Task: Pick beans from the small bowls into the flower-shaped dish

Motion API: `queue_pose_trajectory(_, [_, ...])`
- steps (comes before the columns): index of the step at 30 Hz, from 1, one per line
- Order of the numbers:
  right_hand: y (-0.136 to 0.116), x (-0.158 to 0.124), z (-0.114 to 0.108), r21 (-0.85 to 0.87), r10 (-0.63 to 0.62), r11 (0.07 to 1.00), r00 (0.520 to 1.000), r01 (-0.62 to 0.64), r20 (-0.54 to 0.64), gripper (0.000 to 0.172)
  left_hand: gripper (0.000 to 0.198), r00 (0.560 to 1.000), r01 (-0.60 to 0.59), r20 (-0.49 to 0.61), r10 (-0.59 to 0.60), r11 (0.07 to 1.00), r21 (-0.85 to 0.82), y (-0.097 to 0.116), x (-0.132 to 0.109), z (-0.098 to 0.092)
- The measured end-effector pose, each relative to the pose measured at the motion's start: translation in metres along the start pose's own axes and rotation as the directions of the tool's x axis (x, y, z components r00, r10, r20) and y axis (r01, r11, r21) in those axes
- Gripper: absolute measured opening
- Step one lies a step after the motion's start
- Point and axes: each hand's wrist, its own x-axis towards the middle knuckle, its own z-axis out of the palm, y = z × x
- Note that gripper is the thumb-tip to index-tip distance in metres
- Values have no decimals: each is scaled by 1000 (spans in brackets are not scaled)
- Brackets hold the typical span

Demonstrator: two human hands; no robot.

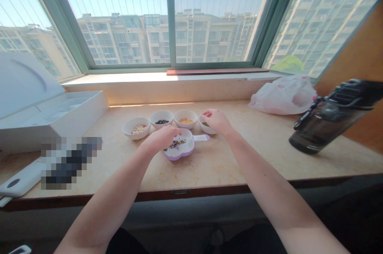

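Note:
My left hand (164, 138) reaches over the near rim of a white dish with a purple base (180, 155), its fingers pinched together. Whatever lies between them is too small to see. Mixed dark, green and pale pieces (178, 143) are scattered in that dish. At the far right of the row, my right hand (218, 120) is pinched above a white bowl (204, 129) of small green beans (205, 124), partly covering it; I cannot make out anything in its fingertips. A purple-edged tag (202, 138) with a white label sticks out beside the dish.
Three more white bowls stand alongside: pale pieces (139, 129), black beans (162, 122) and yellow kernels (186, 121). An open white box (89, 116) is at the left, above a blurred dark object (73, 162). A plastic bag (281, 96) and dark bottle (324, 120) are at the right.

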Motion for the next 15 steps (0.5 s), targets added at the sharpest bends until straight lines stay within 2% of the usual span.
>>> queue_pose_trajectory(3, [1,1,0,10,-6,1000,1000,6,-3,19,38,1000,7,1,-7,1000,-25,2,0,-8])
queue_pose_trajectory(4, [1,1,0,12,-5,1000,1000,5,-5,19,36,1000,9,-21,-11,996,-87,4,1,-10])
queue_pose_trajectory(6, [1,1,0,13,-4,1000,1000,4,-11,19,30,994,-13,-105,-22,949,-316,9,2,-13])
queue_pose_trajectory(8, [0,1,0,12,-3,1000,1000,3,-17,19,29,980,-82,-192,-46,787,-611,17,2,-16])
queue_pose_trajectory(10, [0,2,1,11,-6,1000,1000,7,-18,19,38,969,-162,-235,-71,533,-830,25,2,-19])
queue_pose_trajectory(12, [1,2,1,15,-15,1000,1000,16,-13,19,41,967,-195,-234,-98,304,-933,32,0,-22])
queue_pose_trajectory(15, [2,3,2,29,-30,999,999,31,-11,18,38,971,-182,-195,-140,101,-978,36,-2,-25])
